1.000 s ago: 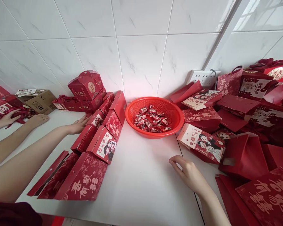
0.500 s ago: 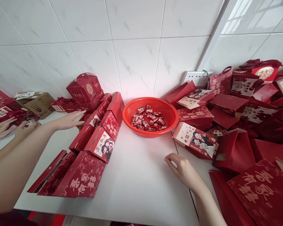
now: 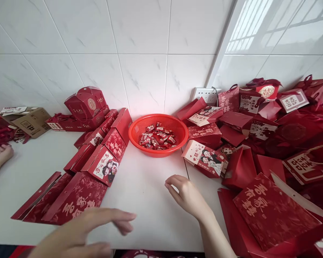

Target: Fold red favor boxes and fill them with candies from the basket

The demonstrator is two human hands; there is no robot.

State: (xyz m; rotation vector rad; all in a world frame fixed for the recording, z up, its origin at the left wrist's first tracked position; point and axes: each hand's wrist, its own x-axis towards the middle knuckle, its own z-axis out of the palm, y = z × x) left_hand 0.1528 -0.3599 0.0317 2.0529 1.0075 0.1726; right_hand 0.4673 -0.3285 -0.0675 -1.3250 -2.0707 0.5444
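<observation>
Red boxes (image 3: 79,190) in slanting rows on the white table (image 3: 140,186), left of the red basket (image 3: 158,153).
In the head view, best to lift the left hand (image 3: 72,233) clear of the nearest box without nudging the rows; rest the right hand (image 3: 188,195) lightly. Left hand blurred, fingers apart, grasping nothing visible; right hand loosely curled, unclenched, nothing visible inside. Deep red card, pale lettering and floral print, 1 white panel with a cartoon couple, small holes along the top flaps.

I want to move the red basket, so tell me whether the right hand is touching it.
Apart: the head view shows bare white tabletop between the right hand and the red basket.
</observation>
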